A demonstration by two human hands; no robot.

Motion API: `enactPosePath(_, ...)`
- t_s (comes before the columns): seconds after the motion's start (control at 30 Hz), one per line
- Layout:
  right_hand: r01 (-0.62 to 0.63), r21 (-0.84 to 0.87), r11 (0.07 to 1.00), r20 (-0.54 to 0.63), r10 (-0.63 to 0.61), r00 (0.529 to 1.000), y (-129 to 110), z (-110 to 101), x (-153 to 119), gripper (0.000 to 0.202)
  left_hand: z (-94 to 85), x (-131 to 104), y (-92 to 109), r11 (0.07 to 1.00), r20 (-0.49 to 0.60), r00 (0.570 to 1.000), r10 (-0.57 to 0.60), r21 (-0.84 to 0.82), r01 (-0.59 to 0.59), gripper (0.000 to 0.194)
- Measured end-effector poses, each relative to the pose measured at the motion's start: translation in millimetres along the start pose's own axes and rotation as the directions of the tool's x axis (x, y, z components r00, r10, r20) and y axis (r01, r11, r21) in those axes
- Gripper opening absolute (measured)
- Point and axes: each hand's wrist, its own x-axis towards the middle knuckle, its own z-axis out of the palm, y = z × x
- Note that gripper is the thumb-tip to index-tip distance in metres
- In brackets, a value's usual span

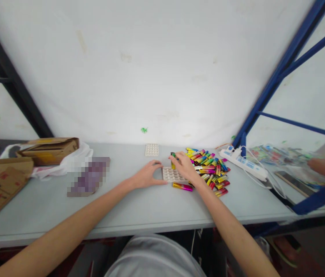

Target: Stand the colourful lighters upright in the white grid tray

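Observation:
My left hand (150,175) rests at the left edge of a white tray (168,175) with a grid of round holes. Its thumb and fingers are spread apart, with nothing between them. Over the tray's back part, my right hand (183,164) pinches a shiny yellow and green lighter (173,165), which stands roughly upright. Whether its lower end sits in a hole is hard to make out. A yellow and magenta lighter (182,187) lies in front of the tray. To the right spreads a loose pile of metallic coloured lighters (208,163), partly hidden by my right hand and forearm.
A second white holed tray (152,150) lies near the wall. Cardboard boxes (49,151) and a white plastic bag (77,154) are at left, beside a blurred-out purple item (90,177). At right are a power strip (244,163), a blue frame (266,92) and another person's hand (324,167).

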Motion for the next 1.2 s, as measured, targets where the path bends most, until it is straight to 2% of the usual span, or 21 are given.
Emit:
enactPosePath(0.1, 0.039, -0.104, 0.994, 0.067, -0.032, 0.997, 0, 1, -2, 0.048, 0.2, 1, -1, 1.000, -0.008, 1.000, 0.002, -0.012, -0.002, 0.074)
enactPosePath(0.27, 0.032, -0.063, 0.998, 0.163, -0.021, 0.986, 0, 0, -2, 0.038, -3.7, 2, -2, 1.000, 0.000, 1.000, -0.010, -0.026, 0.010, 0.076)
enactPosePath(0.4, 0.116, -0.111, 0.987, 0.264, -0.083, 0.961, 2, 1, -1, 0.031, -10.2, 3, -3, 0.999, 0.036, 0.999, -0.024, -0.045, 0.026, 0.077)
enactPosePath(0.57, 0.239, -0.230, 0.943, 0.317, -0.160, 0.935, 6, 11, 3, 0.029, -15.1, 3, -1, 0.998, 0.050, 0.999, 0.009, -0.064, -0.006, 0.075)
enactPosePath(0.73, 0.237, -0.277, 0.931, 0.328, -0.140, 0.934, 7, 18, 6, 0.030, -16.7, 3, -1, 0.999, 0.060, 0.998, 0.025, -0.039, -0.022, 0.074)
enactPosePath(0.83, 0.221, -0.221, 0.950, 0.298, -0.150, 0.943, 11, 5, 8, 0.031, -18.6, 3, -2, 0.999, 0.058, 0.997, 0.045, -0.025, -0.043, 0.072)
enactPosePath(0.93, 0.168, -0.212, 0.963, 0.204, -0.124, 0.971, 25, -23, 7, 0.032, -21.2, 3, -3, 0.999, 0.063, 0.997, 0.043, -0.006, -0.043, 0.072)
enactPosePath(1.07, 0.085, -0.412, 0.907, 0.152, -0.023, 0.988, 55, -56, 1, 0.029, -24.3, 3, -4, 1.000, 0.070, 0.997, 0.011, 0.018, -0.012, 0.075)
enactPosePath(1.2, 0.048, -0.511, 0.858, 0.180, 0.052, 0.982, 74, -62, -1, 0.028, -25.5, 2, -3, 1.000, 0.063, 0.998, 0.016, 0.020, -0.017, 0.073)
